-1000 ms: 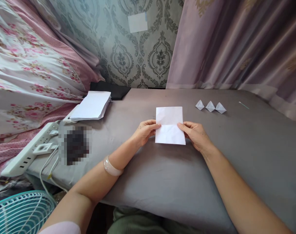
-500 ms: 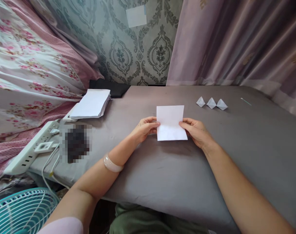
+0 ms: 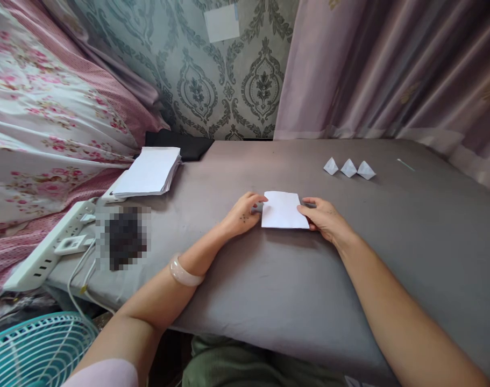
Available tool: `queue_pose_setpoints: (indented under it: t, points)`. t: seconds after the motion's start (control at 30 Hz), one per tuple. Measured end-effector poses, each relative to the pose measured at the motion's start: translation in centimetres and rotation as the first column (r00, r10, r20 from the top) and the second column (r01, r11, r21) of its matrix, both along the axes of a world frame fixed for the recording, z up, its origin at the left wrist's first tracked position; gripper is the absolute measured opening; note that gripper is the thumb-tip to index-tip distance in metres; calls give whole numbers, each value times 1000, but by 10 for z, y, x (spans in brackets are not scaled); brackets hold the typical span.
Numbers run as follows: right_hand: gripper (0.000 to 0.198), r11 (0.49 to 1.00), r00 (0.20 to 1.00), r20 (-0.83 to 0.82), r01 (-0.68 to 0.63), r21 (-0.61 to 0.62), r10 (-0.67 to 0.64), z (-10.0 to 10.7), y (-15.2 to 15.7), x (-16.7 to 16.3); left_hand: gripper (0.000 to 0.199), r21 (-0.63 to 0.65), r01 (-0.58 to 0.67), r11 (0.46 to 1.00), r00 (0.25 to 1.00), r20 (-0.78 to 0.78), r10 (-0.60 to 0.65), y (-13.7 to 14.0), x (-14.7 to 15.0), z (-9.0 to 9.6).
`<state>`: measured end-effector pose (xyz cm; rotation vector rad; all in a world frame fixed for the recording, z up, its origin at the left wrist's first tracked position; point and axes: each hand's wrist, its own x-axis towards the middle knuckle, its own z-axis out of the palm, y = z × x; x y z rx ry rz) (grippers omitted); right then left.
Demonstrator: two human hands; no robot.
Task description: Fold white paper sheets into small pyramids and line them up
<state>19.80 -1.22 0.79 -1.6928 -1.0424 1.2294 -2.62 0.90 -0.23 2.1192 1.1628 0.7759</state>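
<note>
A small sheet of white paper, nearly square in outline, is held just above the grey cloth in front of me. My right hand pinches its right edge, the thumb on top and fingers partly hidden behind. At the left edge is my left hand, its fingers bent and parted, with one fingertip by the upper left corner. Whether that fingertip presses on the paper is hard to make out. Beyond my right hand, three folded white paper pieces with pointed tops stand in a row.
A stack of white paper lies at the back left, by a black flat item. Nearer are a white power strip with cables and a blurred dark object. A teal fan stands lower left. A thin white stick lies far right.
The paper now looks shorter from top to bottom, its upper edge lower than before. My left thumb has come off its left side and the fingers have parted; my right hand keeps its pinch.
</note>
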Motion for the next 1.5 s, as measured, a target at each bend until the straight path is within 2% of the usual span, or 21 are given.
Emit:
queue_pose_setpoints:
  t: [0.1, 0.2, 0.3, 0.37, 0.4, 0.43, 0.47, 0.57, 0.63, 0.67, 0.7, 0.8, 0.97, 1.17, 1.5]
  points:
    - [65, 1000, 1000, -10, -1, -24, 1, -1, 0, 0, 37, 121, 114, 986, 987, -124, -99, -1, 1, -3]
    - [62, 998, 998, 39, -38, -54, 40, -3, 1, 0, 32, 240, 170, 956, 960, -260, -105, 0, 1, -7]
    - [50, 993, 939, 324, -99, -61, 113, 1, 0, 4, 31, 251, 221, 942, 922, -369, -118, -1, 1, -6]
    - [41, 989, 833, 543, -146, 26, 109, 9, -3, 9, 31, 238, 242, 941, 907, -399, -132, -2, 1, -4]
    - [40, 978, 793, 602, -188, 91, 97, 15, -5, 13, 30, 234, 241, 942, 908, -398, -133, -3, 1, -3]
    - [43, 957, 785, 609, -254, 140, 119, 22, -7, 17, 29, 230, 234, 945, 914, -384, -133, -3, 1, -3]
    - [47, 924, 784, 584, -355, 141, 212, 28, -10, 21, 27, 223, 218, 950, 926, -356, -129, -4, 2, -3]
    - [51, 815, 724, 486, -579, 40, 490, 41, -15, 31, 18, 176, 89, 980, 971, -236, -46, -3, 5, -6]
    - [53, 760, 666, 478, -650, -4, 572, 38, -14, 33, 14, 108, -31, 994, 983, -179, 50, -3, 7, -8]
    - [52, 752, 651, 495, -660, -7, 576, 34, -13, 32, 13, 66, -83, 994, 982, -162, 93, -3, 9, -8]
    - [49, 761, 650, 524, -648, 4, 550, 29, -11, 31, 12, 26, -123, 992, 981, -149, 126, -3, 10, -8]
    - [40, 837, 672, 602, -547, 12, 431, 12, -3, 24, 16, -58, -201, 978, 975, -106, 194, -3, 14, -7]
    - [44, 912, 658, 711, -407, 56, 250, -4, 4, 15, 20, -76, -259, 963, 964, -90, 252, -5, 19, -6]
    - [38, 945, 623, 771, -314, 95, 129, -14, 5, 8, 22, -55, -314, 948, 947, -90, 309, -4, 22, -11]
    - [37, 968, 559, 823, -246, 47, 102, -12, 6, 0, 20, 21, -362, 932, 921, -146, 361, -1, 28, -18]
